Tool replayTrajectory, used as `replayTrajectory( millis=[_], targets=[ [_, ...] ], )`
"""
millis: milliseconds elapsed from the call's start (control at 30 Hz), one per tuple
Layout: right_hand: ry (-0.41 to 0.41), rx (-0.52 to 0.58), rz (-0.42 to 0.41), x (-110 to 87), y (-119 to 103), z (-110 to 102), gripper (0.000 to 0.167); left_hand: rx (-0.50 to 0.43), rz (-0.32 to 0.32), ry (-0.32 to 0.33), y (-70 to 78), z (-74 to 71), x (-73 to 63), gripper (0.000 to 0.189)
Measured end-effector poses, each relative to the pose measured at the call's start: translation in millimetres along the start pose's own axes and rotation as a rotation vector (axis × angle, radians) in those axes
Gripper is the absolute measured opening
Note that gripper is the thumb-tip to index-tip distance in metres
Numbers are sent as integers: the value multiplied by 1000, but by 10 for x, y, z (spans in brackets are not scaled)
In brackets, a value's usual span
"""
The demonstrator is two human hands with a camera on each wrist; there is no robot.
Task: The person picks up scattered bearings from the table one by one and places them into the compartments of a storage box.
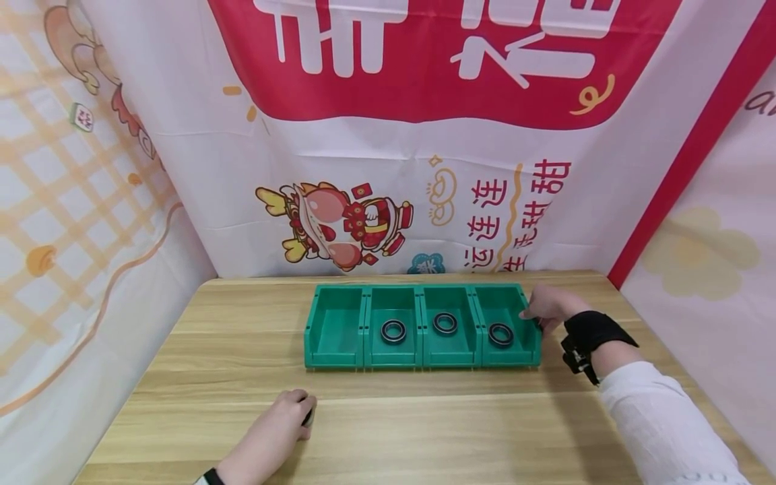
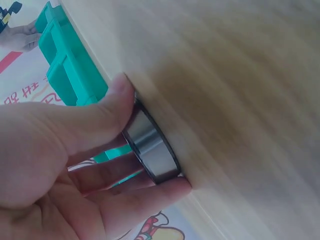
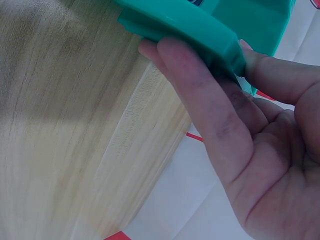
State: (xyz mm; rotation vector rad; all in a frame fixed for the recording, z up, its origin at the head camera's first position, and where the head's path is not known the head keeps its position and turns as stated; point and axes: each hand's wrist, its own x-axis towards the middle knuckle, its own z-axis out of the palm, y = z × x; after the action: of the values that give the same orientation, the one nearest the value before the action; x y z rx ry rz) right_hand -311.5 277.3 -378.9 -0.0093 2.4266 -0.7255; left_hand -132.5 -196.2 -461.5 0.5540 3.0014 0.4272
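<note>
My left hand (image 1: pixel 283 421) pinches a ball bearing (image 2: pixel 151 145) between thumb and fingers, close to the wooden tabletop in front of the bins. In the left wrist view the bearing stands on edge, its steel outer ring showing. At the right end of a row of joined green bins (image 1: pixel 393 359), my right hand (image 1: pixel 548 308) grips the outer side wall, thumb inside and fingers outside. Three bearings lie flat in the bins: one in the second from left (image 1: pixel 393 340), one in the third (image 1: pixel 445 333), and one in the rightmost (image 1: pixel 500 343). The leftmost bin (image 1: pixel 341 327) holds nothing.
The row of bins stands toward the back of the wooden table (image 1: pixel 424 431). Printed cloth (image 1: pixel 212 155) hangs behind the table and along both sides. A black wrist strap with a camera (image 1: pixel 591 343) sits on the right wrist.
</note>
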Motion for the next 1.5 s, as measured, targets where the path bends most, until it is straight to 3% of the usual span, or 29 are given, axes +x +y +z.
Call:
replayTrajectory(
  millis=[200, 333, 567, 733, 867, 1000, 1167, 1500],
  targets=[
    [-7, 12, 1, 9, -4, 34, 35, 21, -13, 9, 13, -14, 9, 36],
    [-4, 11, 0, 25, 1, 46, 36, -17, 4, -52, 31, -112, 55, 34],
    [-7, 21, 1, 20, -5, 27, 38, -101, 128, -177, 221, -601, 299, 24],
    [-1, 9, 2, 11, -2, 9, 36, -73, 134, -176, 389, -951, 547, 26],
    [11, -10, -2, 6, 8, -5, 36, -54, 125, -135, 454, -1075, 785, 32],
    [12, -12, -12, 5, 14, -14, 35, -45, 102, -108, 458, -1066, 1011, 35],
    [7, -8, -5, 8, 7, -6, 36, -54, 61, -80, 410, -949, 1243, 39],
    [12, -9, 1, 12, 0, 3, 36, -68, -9, -16, 186, -690, 1557, 41]
  ],
)
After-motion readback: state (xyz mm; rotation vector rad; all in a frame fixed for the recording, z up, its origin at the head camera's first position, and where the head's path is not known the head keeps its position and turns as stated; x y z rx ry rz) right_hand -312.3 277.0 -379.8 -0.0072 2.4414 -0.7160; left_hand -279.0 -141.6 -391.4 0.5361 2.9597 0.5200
